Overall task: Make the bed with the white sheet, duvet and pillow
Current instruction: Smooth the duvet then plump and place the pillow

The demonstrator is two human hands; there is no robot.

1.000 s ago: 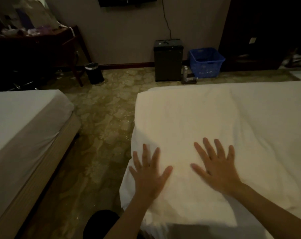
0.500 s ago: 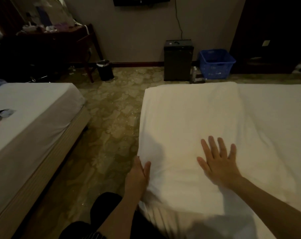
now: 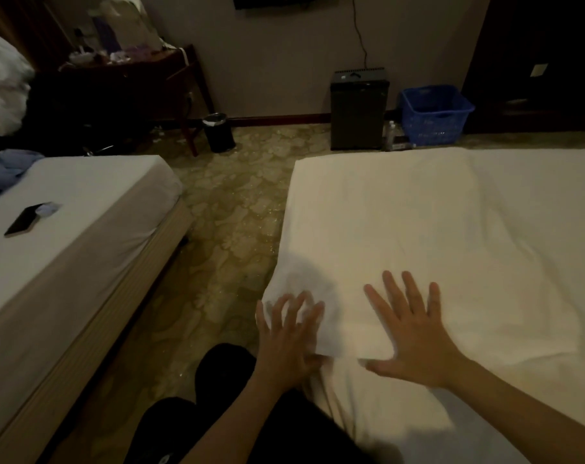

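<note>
White sheet [image 3: 418,212] lies spread, left grip [image 3: 286,333] and right grip [image 3: 415,336] splayed flat at its near corner; duvet and pillow apparently not yet laid.

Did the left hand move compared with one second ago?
Yes. The left hand went to the person's left, from lying on top of the white duvet to the duvet's left edge beside the carpet.

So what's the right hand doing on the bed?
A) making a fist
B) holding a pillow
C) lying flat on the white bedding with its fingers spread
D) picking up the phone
C: the right hand lies flat on the white bedding, its fingers straight and spread apart, with nothing held in it.
</note>
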